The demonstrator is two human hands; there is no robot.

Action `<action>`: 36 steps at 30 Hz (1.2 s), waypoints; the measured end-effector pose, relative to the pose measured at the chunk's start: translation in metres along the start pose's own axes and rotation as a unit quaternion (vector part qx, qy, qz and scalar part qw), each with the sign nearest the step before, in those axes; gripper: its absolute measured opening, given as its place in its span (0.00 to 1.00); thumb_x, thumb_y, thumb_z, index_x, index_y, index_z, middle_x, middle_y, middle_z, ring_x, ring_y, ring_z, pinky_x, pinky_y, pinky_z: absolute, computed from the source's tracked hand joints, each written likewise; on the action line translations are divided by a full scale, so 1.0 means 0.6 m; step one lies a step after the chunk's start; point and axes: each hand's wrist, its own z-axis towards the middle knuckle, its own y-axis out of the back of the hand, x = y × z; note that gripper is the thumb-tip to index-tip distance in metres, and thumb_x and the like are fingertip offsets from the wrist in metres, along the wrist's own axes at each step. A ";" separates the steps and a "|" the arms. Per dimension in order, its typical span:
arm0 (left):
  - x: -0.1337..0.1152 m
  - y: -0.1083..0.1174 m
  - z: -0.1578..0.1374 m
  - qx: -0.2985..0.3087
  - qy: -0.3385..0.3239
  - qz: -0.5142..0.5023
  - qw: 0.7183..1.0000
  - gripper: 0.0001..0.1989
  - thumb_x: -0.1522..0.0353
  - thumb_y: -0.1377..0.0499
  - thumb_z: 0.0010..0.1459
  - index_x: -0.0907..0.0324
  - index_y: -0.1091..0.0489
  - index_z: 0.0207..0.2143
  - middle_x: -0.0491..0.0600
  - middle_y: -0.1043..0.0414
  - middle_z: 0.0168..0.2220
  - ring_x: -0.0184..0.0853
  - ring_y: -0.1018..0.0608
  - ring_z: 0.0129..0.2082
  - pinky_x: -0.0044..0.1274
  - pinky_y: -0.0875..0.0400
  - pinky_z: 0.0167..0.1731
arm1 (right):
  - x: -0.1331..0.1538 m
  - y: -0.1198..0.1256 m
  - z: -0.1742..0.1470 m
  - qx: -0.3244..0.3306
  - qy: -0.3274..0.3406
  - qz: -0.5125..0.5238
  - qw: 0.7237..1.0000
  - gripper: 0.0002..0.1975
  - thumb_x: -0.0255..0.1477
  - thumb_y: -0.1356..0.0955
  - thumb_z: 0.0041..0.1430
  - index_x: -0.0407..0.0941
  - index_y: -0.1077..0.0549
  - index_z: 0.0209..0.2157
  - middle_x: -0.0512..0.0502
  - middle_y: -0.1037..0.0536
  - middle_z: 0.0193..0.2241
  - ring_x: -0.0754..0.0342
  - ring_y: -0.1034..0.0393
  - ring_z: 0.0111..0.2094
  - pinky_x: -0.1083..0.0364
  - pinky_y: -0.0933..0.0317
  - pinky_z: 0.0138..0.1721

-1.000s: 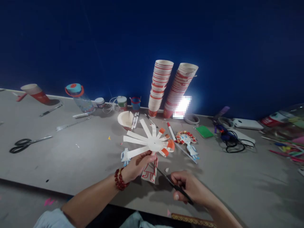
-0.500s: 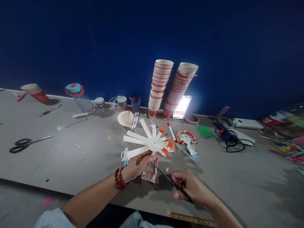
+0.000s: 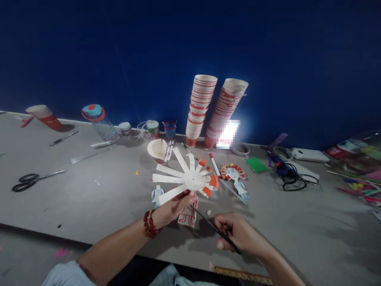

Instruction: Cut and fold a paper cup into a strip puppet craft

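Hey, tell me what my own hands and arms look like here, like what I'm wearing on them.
Both your left hand and right hand are ungloved. The left has a dark red beaded bracelet, seemingly double-stranded, and a pale blue sleeve ending near the elbow. No bracelet or sleeve shows on the right.

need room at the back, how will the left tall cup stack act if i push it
The left cup stack would probably tip easily, standing tall on a narrow bottom. It is likely light for its size, as it looks like paper. Pushed up high, it might bend or come apart, being many nested pieces.
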 end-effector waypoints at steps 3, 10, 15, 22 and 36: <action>-0.008 0.003 -0.001 0.044 -0.052 0.059 0.996 0.12 0.62 0.44 0.60 0.56 0.28 0.26 0.48 0.29 0.30 0.37 0.28 0.36 0.28 0.36 0.47 | 0.004 -0.001 -0.001 0.002 -0.006 0.005 1.000 0.35 0.61 0.28 0.38 0.47 0.46 0.20 0.60 0.47 0.15 0.62 0.56 0.19 0.60 0.63 0.20; -0.014 0.001 -0.003 0.049 -0.064 0.059 0.995 0.12 0.64 0.46 0.60 0.56 0.29 0.26 0.48 0.29 0.29 0.38 0.27 0.35 0.27 0.35 0.45 | 0.002 -0.003 -0.003 0.014 -0.020 0.052 0.998 0.35 0.60 0.27 0.38 0.47 0.46 0.21 0.60 0.44 0.13 0.63 0.51 0.16 0.61 0.61 0.18; -0.008 0.002 -0.001 0.045 -0.061 0.042 0.996 0.12 0.63 0.45 0.59 0.56 0.29 0.25 0.48 0.29 0.28 0.38 0.27 0.34 0.27 0.35 0.44 | 0.001 -0.005 -0.002 0.019 -0.026 0.065 0.997 0.35 0.59 0.27 0.38 0.47 0.46 0.21 0.60 0.44 0.13 0.63 0.51 0.15 0.61 0.61 0.17; -0.012 0.001 -0.001 0.035 -0.055 0.044 0.997 0.12 0.63 0.45 0.59 0.56 0.28 0.25 0.47 0.29 0.28 0.38 0.27 0.34 0.27 0.35 0.45 | 0.000 -0.002 0.001 0.009 -0.003 0.040 0.999 0.35 0.62 0.29 0.38 0.47 0.46 0.20 0.60 0.48 0.15 0.63 0.56 0.19 0.60 0.63 0.19; 0.003 0.004 0.002 0.038 -0.051 0.025 0.998 0.13 0.62 0.44 0.59 0.57 0.27 0.25 0.48 0.29 0.28 0.38 0.28 0.33 0.28 0.34 0.43 | -0.001 0.004 0.006 -0.012 0.017 -0.038 0.999 0.38 0.66 0.32 0.36 0.46 0.46 0.19 0.59 0.49 0.17 0.61 0.58 0.21 0.59 0.62 0.21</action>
